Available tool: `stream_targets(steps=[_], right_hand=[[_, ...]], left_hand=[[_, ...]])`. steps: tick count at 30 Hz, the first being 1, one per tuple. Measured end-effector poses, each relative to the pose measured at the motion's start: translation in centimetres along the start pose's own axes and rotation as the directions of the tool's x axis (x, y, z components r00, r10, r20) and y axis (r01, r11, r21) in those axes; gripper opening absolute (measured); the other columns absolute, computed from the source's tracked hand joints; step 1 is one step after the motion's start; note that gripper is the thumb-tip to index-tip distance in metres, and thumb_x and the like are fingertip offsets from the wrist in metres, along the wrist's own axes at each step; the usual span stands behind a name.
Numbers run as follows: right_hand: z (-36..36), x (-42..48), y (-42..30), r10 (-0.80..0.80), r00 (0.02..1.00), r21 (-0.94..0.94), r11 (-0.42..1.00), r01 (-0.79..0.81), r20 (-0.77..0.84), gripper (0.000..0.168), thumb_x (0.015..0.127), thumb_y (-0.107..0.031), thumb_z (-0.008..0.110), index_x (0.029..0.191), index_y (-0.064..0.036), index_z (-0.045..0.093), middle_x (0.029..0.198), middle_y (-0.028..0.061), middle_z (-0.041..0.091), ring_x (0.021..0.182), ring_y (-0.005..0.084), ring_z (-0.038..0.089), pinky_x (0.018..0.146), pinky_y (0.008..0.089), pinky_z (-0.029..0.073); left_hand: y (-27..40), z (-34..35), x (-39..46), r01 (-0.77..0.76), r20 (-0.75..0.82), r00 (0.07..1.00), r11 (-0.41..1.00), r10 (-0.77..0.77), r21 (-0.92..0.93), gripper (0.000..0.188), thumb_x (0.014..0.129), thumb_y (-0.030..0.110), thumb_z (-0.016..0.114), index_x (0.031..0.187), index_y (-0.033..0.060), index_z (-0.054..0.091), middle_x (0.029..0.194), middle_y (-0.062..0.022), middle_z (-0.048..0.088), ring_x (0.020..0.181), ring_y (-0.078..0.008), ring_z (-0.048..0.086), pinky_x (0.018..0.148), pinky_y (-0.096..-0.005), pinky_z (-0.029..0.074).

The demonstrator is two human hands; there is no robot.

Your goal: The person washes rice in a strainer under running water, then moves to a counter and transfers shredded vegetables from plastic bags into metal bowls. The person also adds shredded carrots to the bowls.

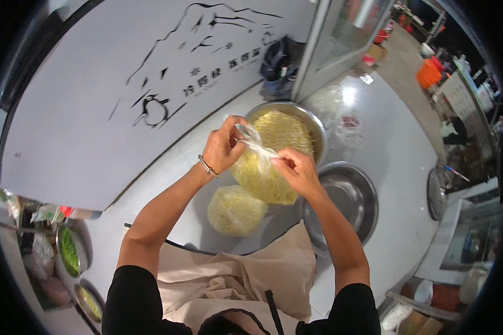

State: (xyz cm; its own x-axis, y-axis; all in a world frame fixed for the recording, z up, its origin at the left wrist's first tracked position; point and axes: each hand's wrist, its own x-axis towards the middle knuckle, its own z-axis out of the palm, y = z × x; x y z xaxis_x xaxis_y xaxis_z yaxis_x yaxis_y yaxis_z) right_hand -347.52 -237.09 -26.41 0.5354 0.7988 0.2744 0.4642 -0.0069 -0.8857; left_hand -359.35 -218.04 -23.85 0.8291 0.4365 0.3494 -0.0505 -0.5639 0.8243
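Both hands grip the twisted neck of a clear plastic bag full of yellow, thin strands that look like bean sprouts. My left hand pinches the loose top of the bag, and a metal bangle is on that wrist. Fingers of my right hand hold the neck's other side. Behind the bag stands a large metal basin heaped with the same yellow strands. A second filled plastic bag rests on the white surface just below the held one.
An empty-looking metal basin stands at right, partly behind my right forearm. A white panel with a penguin drawing rises at left. Bowls of chopped greens and yellow food are at lower left. A glass door stands beyond the filled basin.
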Motion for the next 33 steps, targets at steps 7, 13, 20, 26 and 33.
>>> stream_targets(steps=[7, 13, 20, 26, 33], right_hand=[[-7.2, -8.6, 1.3, 0.178, 0.942, -0.174, 0.957, -0.233, -0.284, 0.015, 0.084, -0.014, 0.059, 0.095, -0.005, 0.060, 0.069, 0.0046, 0.056, 0.058, 0.0103, 0.048, 0.057, 0.0260, 0.042], [-10.9, -11.6, 0.5, 0.118, 0.877, -0.478, 0.800, -0.362, -0.465, 0.013, 0.085, -0.011, 0.054, 0.094, -0.004, 0.062, 0.074, 0.0059, 0.059, 0.064, 0.0111, 0.054, 0.061, 0.0271, 0.045], [-12.4, -11.9, 0.7, 0.143, 0.719, -0.056, 0.968, -0.246, -0.680, 0.023, 0.088, -0.010, 0.049, 0.103, 0.001, 0.063, 0.081, 0.0005, 0.060, 0.065, 0.0092, 0.051, 0.060, 0.0238, 0.043], [-13.1, -14.1, 3.4, 0.167, 0.612, 0.170, 0.984, -0.053, -0.773, 0.017, 0.089, -0.009, 0.052, 0.100, -0.002, 0.063, 0.077, -0.0027, 0.055, 0.057, 0.0034, 0.041, 0.050, 0.0193, 0.033], [-16.0, -15.0, 0.3, 0.060, 0.864, 0.227, 0.972, 0.064, -0.500, 0.006, 0.086, -0.005, 0.054, 0.081, -0.004, 0.058, 0.075, 0.0027, 0.055, 0.052, 0.0066, 0.041, 0.047, 0.0205, 0.033]], left_hand=[[-2.4, 12.8, 2.7, 0.244, 0.181, 0.969, 0.783, -0.170, -0.573, 0.013, 0.077, 0.003, 0.048, 0.074, 0.0004, 0.061, 0.063, -0.0045, 0.058, 0.057, -0.0085, 0.053, 0.054, -0.0247, 0.044], [5.0, 19.1, 4.0, -0.003, 0.253, 0.956, 0.868, 0.148, -0.497, 0.015, 0.077, 0.013, 0.053, 0.082, 0.0013, 0.061, 0.070, -0.0103, 0.061, 0.063, -0.0213, 0.056, 0.062, -0.0323, 0.046], [6.0, 18.4, 5.4, 0.128, 0.290, 0.957, 0.937, -0.030, -0.326, 0.030, 0.076, 0.029, 0.054, 0.079, -0.0001, 0.057, 0.065, -0.0157, 0.057, 0.065, -0.0292, 0.056, 0.063, -0.0386, 0.045], [7.0, 19.9, 6.3, 0.474, 0.460, 0.845, 0.780, -0.273, -0.409, 0.038, 0.083, 0.037, 0.044, 0.071, 0.0036, 0.057, 0.058, -0.0110, 0.051, 0.060, -0.0256, 0.054, 0.060, -0.0383, 0.045], [4.7, 18.8, 7.8, -0.144, 0.183, 0.970, 0.985, 0.158, -0.091, 0.044, 0.093, 0.037, 0.039, 0.075, 0.0063, 0.066, 0.075, -0.0148, 0.064, 0.071, -0.0266, 0.059, 0.071, -0.0385, 0.047]])
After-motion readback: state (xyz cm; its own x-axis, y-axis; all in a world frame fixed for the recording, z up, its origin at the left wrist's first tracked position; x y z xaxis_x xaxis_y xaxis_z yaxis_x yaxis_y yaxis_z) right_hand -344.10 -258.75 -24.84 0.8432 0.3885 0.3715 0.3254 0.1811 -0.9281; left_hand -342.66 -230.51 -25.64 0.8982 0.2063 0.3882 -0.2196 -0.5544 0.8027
